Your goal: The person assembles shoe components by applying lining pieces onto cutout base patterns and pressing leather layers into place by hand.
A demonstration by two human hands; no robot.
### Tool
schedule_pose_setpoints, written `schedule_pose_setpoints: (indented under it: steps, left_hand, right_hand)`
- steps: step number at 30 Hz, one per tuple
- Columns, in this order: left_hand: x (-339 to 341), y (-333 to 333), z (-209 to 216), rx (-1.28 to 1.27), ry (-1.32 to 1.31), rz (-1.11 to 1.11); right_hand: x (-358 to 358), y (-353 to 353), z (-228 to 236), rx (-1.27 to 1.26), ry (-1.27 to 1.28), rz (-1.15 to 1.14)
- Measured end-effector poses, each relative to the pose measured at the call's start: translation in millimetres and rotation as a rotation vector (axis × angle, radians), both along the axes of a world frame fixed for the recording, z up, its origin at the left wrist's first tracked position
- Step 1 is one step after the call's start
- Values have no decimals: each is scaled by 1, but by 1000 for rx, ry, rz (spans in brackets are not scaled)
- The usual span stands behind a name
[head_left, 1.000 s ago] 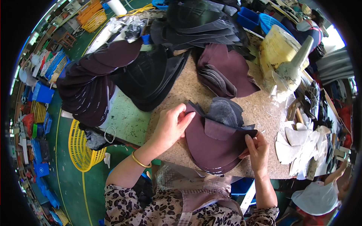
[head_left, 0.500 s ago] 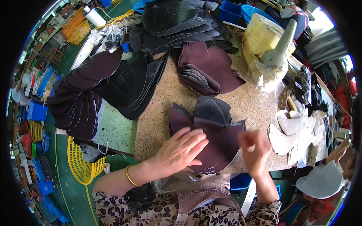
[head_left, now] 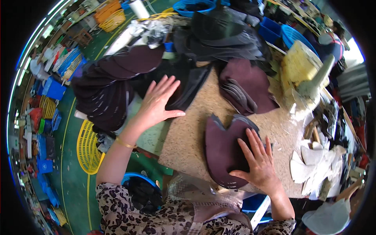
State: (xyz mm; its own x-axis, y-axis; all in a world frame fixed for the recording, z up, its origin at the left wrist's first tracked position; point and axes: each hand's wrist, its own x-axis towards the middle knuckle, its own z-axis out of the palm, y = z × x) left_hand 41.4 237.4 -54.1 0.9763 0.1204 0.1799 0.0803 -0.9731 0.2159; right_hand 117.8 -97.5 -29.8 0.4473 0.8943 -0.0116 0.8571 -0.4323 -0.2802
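Note:
Fingers spread, my right hand (head_left: 256, 162) lies on the right part of a curved maroon cut piece (head_left: 219, 152) near the table's front edge. A dark grey layer shows along the maroon piece's far edge; most of it is covered. My left hand (head_left: 156, 103) is stretched out over a stack of black moulded pieces (head_left: 194, 84), its fingers apart and nothing held. Whether it touches the stack I cannot tell. Left of that hand, dark maroon pieces (head_left: 105, 94) lie fanned in overlapping rows. A folded pile of maroon pieces (head_left: 248, 84) rests beyond the right hand.
Black sheets (head_left: 223, 37) are heaped at the back. A yellowish block (head_left: 299, 62) and a pale post (head_left: 319, 78) stand at the right, with white cut pieces (head_left: 313, 168) nearer. Below the table's left side are a yellow basket (head_left: 89, 147) and a blue tub (head_left: 133, 177).
My left hand has left the maroon piece and reached up-left over the black stack. My right hand has opened flat onto the piece. The grey layer shows less, and the view has shifted.

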Motion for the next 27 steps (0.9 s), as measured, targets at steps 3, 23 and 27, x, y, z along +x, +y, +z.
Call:
schedule_pose_setpoints:
  steps: [3,23,27]
  left_hand:
    - [-1,18,-15,-232,-50,-109]
    - [5,36,-32,-58,-318,-167]
    - [-7,31,-16,-332,-244,-204]
  right_hand:
    - [3,3,6,7,-25,36]
    - [66,193,-49,474,-493,113]
    - [57,183,-37,379,-646,282]
